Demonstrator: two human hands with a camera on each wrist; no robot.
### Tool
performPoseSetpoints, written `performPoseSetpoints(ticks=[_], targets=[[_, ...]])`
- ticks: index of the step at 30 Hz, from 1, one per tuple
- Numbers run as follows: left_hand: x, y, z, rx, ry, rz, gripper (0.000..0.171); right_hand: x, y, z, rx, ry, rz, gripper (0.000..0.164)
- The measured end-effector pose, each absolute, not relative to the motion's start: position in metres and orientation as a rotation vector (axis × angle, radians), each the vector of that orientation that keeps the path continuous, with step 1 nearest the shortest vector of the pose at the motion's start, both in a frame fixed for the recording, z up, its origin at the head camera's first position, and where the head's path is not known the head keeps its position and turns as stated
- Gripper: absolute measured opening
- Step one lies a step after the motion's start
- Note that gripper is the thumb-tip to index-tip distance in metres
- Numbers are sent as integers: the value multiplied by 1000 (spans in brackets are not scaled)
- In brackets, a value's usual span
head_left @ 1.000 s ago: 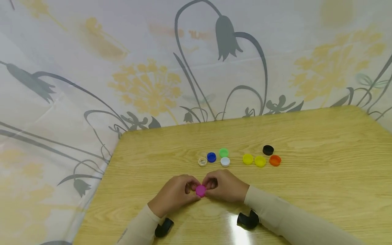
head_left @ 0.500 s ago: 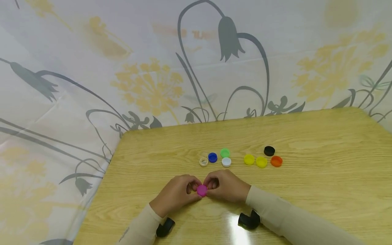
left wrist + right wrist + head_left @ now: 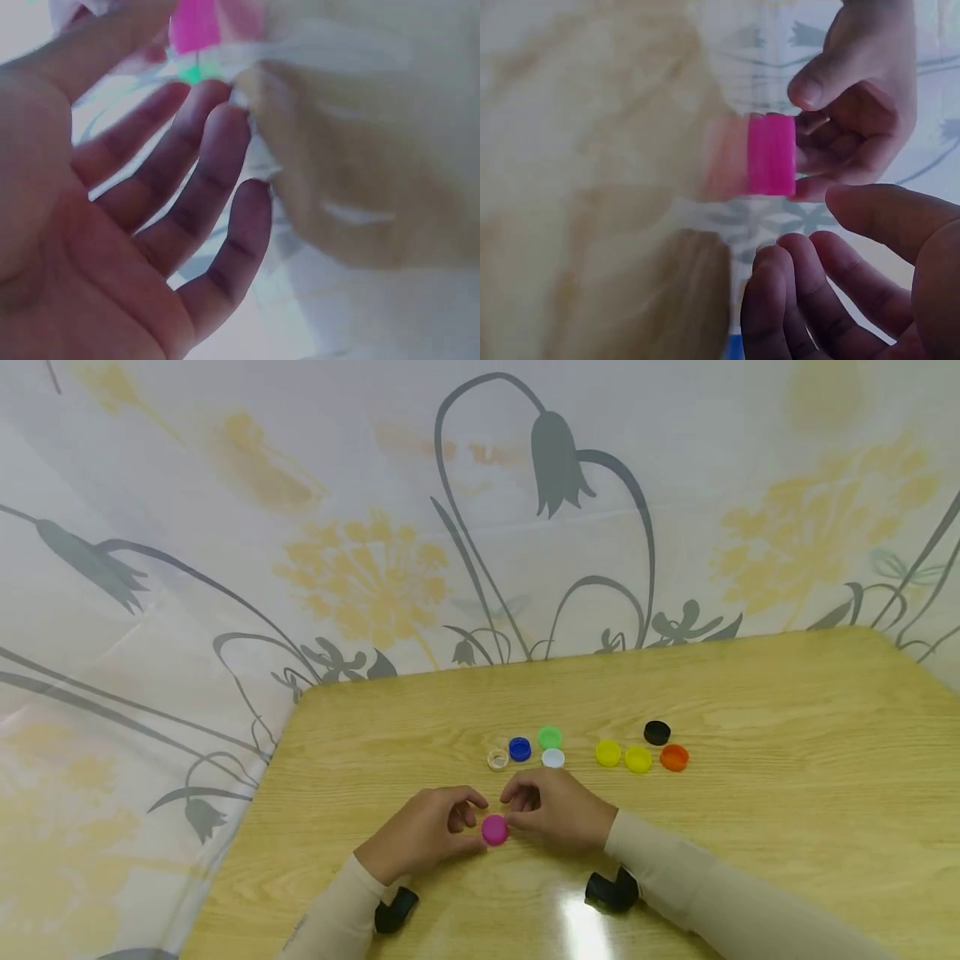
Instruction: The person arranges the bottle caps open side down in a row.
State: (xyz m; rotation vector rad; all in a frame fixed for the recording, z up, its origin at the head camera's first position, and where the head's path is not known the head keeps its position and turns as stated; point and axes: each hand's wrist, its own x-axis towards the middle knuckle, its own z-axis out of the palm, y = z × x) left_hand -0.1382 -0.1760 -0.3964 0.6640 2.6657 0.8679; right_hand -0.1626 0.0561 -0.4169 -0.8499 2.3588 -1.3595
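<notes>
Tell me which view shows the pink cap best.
The right wrist view: there the pink cap appears large, whole and side-on. The head view shows its top, but small; the left wrist view catches it only partly, at the picture's upper edge.

A round, bright pink bottle cap (image 3: 494, 830) sits flat, closed top up, on a wood-grain table (image 3: 375, 727).

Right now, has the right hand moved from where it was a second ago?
Yes: the right hand has moved forward, nearly closing its gap to the white cap in the head view.
</notes>
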Motion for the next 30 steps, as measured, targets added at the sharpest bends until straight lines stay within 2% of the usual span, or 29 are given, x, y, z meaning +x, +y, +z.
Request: performPoseSetpoints(ticks=[9, 16, 25, 30], targets=[[-164, -170, -394, 499, 2795, 788, 23, -177, 51, -409, -834, 2514, -1343, 16], [-182, -163, -394, 489, 2824, 764, 28, -187, 42, -406, -809, 2591, -1312, 20], [-194, -156, -392, 516, 2823, 756, 31, -197, 39, -403, -686, 2564, -1238, 36], [-199, -156, -392, 521, 2826, 759, 30, -202, 38, -405, -692, 2565, -1216, 35]])
